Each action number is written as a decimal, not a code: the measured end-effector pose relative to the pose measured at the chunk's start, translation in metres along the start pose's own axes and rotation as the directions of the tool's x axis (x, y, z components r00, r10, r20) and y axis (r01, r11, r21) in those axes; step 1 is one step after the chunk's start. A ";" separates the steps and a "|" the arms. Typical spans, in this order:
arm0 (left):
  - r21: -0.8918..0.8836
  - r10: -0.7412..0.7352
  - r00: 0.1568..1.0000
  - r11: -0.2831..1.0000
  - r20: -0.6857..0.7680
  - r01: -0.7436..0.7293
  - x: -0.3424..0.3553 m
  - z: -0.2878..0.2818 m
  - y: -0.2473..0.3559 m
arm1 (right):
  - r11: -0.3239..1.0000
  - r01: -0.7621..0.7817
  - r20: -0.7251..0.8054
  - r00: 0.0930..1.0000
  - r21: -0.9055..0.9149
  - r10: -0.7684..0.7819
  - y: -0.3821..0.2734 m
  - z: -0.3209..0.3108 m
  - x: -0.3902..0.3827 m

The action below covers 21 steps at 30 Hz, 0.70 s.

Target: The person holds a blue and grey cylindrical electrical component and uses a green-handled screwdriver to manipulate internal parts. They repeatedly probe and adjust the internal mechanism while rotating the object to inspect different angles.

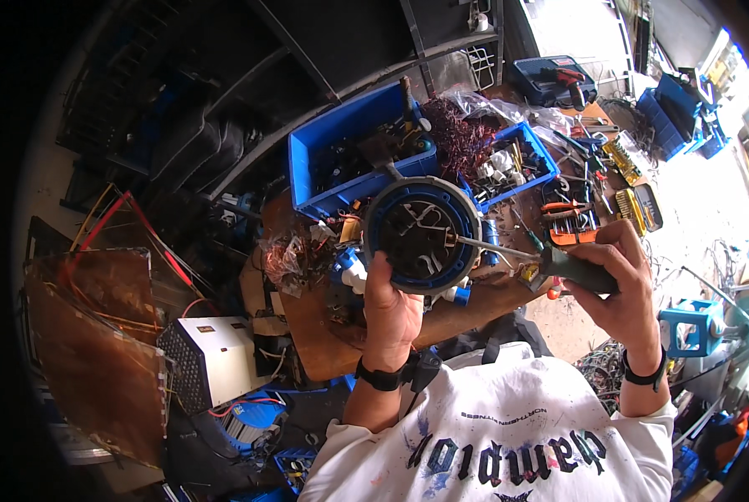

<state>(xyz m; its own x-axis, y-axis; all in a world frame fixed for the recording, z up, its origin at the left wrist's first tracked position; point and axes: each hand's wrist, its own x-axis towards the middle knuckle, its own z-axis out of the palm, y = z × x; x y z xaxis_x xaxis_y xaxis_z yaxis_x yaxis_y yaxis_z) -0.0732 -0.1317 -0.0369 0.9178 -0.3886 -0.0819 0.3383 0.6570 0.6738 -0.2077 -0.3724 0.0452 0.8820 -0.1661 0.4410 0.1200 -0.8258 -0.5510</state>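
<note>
My left hand (389,314) gripping 1 round blue-and-grey housing (422,234) from below, right hand (621,280) clenched on a screwdriver (550,261), tip inside it, blue bins (341,146) beyond my hands.

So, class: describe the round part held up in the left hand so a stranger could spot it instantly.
Find the cluttered wooden workbench with blue bins. Just above its front edge, the left hand holds a round part: a grey ring with blue inside, the only disc-shaped piece, touched by a screwdriver.

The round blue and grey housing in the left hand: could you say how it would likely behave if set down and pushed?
The round housing looks rigid, so it probably won't flex. Being circular, on edge it may roll. The left hand alone holds it, suggesting modest weight.
</note>
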 end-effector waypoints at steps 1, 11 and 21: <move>-0.004 0.002 1.000 1.000 0.004 -0.002 0.001 0.000 0.000 | 0.999 0.036 0.001 0.999 0.014 -0.036 0.002 0.001 0.001; -0.089 0.004 0.999 0.996 0.043 0.000 0.002 -0.002 0.001 | 0.998 0.032 0.152 0.988 0.058 -0.041 0.007 -0.005 0.002; -0.035 0.006 1.000 0.999 0.007 -0.006 0.005 0.001 -0.002 | 0.998 0.055 0.008 0.998 0.017 -0.055 0.006 0.001 0.001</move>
<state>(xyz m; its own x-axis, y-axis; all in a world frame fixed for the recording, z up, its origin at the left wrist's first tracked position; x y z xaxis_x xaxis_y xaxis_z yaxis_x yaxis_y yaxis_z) -0.0698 -0.1352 -0.0380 0.9184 -0.3888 -0.0730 0.3399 0.6812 0.6484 -0.2061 -0.3775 0.0417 0.8777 -0.1157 0.4649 0.1762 -0.8244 -0.5379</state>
